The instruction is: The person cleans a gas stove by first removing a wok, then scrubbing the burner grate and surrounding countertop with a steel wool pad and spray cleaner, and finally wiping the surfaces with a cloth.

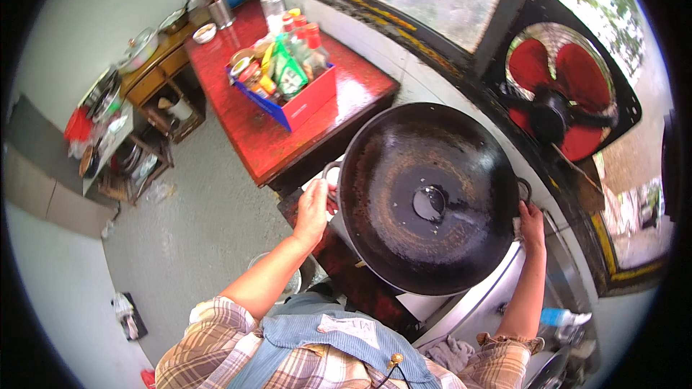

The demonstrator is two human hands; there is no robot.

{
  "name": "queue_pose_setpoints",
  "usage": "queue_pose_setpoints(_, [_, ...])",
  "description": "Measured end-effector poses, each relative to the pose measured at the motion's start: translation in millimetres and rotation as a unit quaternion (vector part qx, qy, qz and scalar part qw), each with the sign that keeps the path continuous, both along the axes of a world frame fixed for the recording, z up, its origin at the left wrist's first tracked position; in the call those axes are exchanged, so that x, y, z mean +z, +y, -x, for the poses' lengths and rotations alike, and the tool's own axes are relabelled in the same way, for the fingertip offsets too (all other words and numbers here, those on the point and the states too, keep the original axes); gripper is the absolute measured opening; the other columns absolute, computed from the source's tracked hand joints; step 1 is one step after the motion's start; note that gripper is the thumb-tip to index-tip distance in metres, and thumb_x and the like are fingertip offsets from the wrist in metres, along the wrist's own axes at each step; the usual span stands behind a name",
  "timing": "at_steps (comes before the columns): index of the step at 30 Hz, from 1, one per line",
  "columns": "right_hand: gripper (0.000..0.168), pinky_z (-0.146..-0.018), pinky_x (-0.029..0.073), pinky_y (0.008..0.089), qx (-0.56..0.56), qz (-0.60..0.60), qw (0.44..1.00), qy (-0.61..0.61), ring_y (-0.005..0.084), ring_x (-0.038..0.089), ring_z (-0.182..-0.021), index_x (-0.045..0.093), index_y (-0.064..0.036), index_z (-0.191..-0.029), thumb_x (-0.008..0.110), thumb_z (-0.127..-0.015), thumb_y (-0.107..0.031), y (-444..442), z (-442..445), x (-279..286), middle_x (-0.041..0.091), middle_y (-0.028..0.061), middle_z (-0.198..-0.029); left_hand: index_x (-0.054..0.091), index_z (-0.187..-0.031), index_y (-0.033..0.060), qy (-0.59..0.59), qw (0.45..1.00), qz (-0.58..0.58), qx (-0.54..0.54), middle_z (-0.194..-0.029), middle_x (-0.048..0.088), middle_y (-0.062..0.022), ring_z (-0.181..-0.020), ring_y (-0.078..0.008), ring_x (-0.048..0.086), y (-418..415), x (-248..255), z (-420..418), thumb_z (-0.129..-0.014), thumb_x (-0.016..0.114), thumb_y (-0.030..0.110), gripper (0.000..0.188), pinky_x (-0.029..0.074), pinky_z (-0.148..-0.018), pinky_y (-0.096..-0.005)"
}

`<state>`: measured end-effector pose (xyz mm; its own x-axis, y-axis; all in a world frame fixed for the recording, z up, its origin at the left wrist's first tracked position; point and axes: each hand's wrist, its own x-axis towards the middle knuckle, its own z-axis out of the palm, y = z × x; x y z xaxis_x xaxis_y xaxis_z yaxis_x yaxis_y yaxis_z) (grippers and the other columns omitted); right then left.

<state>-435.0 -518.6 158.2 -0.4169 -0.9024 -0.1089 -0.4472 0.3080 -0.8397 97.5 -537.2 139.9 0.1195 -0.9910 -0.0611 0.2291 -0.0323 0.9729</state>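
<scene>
A large black wok [400, 248] is held up in front of me by its two side handles, with a little liquid pooled at its bottom. My left hand [314, 208] grips the loop handle on the left side. At the opposite side, my right hand [531, 221] is closed at the other handle, with a bit of pale cloth showing beside the fingers. Brownish rings and small specks mark the wok's inner surface. What lies directly beneath the wok is mostly hidden.
A red table [227, 129] with a box of bottles and condiments [311, 105] stands beyond the wok. A fan with red blades [551, 108] sits in the window at right. A grey cloth [446, 354] and a blue-labelled bottle [559, 317] lie at lower right.
</scene>
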Motion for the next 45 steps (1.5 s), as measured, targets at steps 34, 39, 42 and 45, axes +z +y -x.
queue_pose_setpoints(34, [0.015,-0.069,0.052,0.0283,-0.346,0.019,0.936,-0.068,0.0139,0.064,-0.074,0.064,-0.002,-0.098,0.054,-0.096,-0.014,492.2,9.6,144.6,0.069,0.0049,-0.090,0.046,-0.083,-0.0019,0.063,0.865,0.008,-0.497,-0.068,0.054,-0.0192,-0.065,-0.0338,0.056,108.2,54.2,119.2,-0.093,0.057,0.023,0.029,0.043,-0.063,-0.0417])
queue_pose_setpoints(39, [0.016,-0.074,0.048,0.0283,-0.405,0.003,0.913,-0.045,0.0133,0.060,-0.079,0.062,0.002,-0.101,0.052,-0.095,-0.009,546.9,-24.1,123.0,0.066,0.0041,-0.090,0.046,-0.087,0.0009,0.002,0.832,0.033,-0.554,-0.074,0.052,-0.0032,-0.064,-0.0095,0.052,129.1,36.4,135.7,-0.096,0.056,0.020,0.023,0.047,-0.059,-0.0284])
queue_pose_setpoints(42, [0.015,-0.069,0.043,0.0262,-0.410,-0.072,0.909,0.028,0.0100,0.054,-0.075,0.063,0.001,-0.094,0.056,-0.094,-0.012,564.4,-38.1,119.1,0.062,0.0004,-0.084,0.048,-0.088,0.0034,0.016,0.795,-0.035,-0.606,-0.074,0.052,-0.0009,-0.065,-0.0080,0.051,137.3,37.3,136.0,-0.095,0.056,0.020,0.020,0.047,-0.059,-0.0259])
queue_pose_setpoints(45, [0.014,-0.065,0.041,0.0253,-0.418,-0.092,0.903,0.042,0.0084,0.051,-0.071,0.064,0.000,-0.092,0.057,-0.093,-0.013,560.5,-40.9,109.4,0.061,-0.0014,-0.081,0.049,-0.084,0.0007,0.037,0.806,-0.056,-0.588,-0.067,0.054,-0.0079,-0.062,-0.0149,0.055,145.6,30.5,138.2,-0.093,0.059,0.021,0.024,0.045,-0.059,-0.0323])
